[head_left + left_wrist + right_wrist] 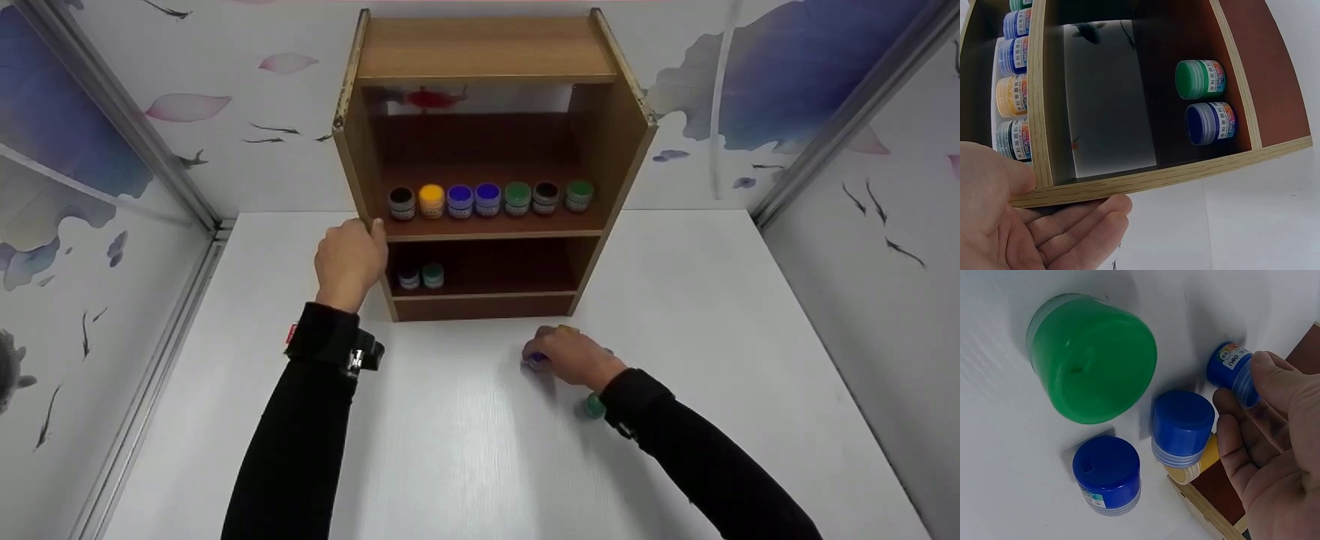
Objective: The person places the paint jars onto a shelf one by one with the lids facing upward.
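Observation:
My left hand (pixel 349 259) grips the left side panel of a wooden shelf unit (pixel 484 49). In the left wrist view its thumb lies at the panel's front edge and the fingers run along the outer face. In front of the unit, my right hand (pixel 574 356) pinches a blue paint jar (pixel 1233 370) between thumb and fingers, low over the white table (pixel 450 450). Close by that hand in the right wrist view are two more blue jars (pixel 1183 424) (pixel 1107 472), a larger-looking green jar (pixel 1092 360) and a yellow jar (pixel 1193 468) partly hidden behind a blue one.
A row of several paint jars, among them a yellow jar (pixel 432 202), lines the upper shelf. On the lower shelf a green jar (pixel 1201 79) and a dark blue jar (pixel 1210 124) stand at the left. Patterned walls (pixel 187 150) enclose the table.

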Demonstrator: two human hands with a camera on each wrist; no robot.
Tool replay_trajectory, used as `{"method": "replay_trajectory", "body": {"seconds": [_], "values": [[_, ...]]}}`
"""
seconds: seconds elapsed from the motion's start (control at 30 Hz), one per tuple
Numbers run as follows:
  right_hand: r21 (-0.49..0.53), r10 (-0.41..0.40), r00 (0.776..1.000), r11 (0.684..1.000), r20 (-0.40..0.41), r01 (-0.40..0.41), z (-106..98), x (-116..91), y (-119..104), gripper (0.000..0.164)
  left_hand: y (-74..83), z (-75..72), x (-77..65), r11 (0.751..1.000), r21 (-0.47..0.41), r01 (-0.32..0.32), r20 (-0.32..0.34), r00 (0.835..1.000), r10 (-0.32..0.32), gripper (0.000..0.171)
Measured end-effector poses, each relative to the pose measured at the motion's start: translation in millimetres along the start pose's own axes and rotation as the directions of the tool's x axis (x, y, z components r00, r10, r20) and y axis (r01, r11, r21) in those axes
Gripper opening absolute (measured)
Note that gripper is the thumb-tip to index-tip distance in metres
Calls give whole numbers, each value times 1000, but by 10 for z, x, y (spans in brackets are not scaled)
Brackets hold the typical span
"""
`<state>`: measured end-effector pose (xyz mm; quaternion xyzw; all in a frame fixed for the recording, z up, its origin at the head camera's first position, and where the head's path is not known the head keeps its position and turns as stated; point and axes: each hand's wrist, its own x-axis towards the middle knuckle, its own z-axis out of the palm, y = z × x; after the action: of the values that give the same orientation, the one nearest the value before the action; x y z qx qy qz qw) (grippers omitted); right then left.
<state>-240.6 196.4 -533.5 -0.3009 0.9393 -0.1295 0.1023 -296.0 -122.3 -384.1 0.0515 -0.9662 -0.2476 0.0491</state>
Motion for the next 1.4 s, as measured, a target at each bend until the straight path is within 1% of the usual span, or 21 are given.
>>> {"method": "replay_trajectory", "body": {"seconds": [0.1,0.3,0.57,0.8,1.07,1.27,1.4], "values": [[-17,24,1000,1000,8,-24,-4,7,6,28,8,-11,-2,1000,3,-8,-7,1000,8,52],[-39,17,1000,999,9,-17,-17,8,13,28,12,-14,7,1000,24,-12,-6,1000,12,53],[-32,30,999,999,23,-29,-32,10,12,30,12,-16,7,1000,22,0,-7,1000,0,53],[-54,18,1000,998,23,-17,-18,9,28,33,12,-12,4,1000,10,2,-11,1000,-2,52],[-27,14,1000,1000,28,-13,-17,-3,29,35,6,1,7,1000,8,10,-2,1000,-10,53],[10,-15,1000,1000,4,15,-20,-7,34,30,3,0,-4,1000,5,-4,-12,1000,4,52],[30,-22,1000,999,-3,22,-31,-14,34,33,0,4,-6,1000,5,-2,-11,1000,2,52]]}}
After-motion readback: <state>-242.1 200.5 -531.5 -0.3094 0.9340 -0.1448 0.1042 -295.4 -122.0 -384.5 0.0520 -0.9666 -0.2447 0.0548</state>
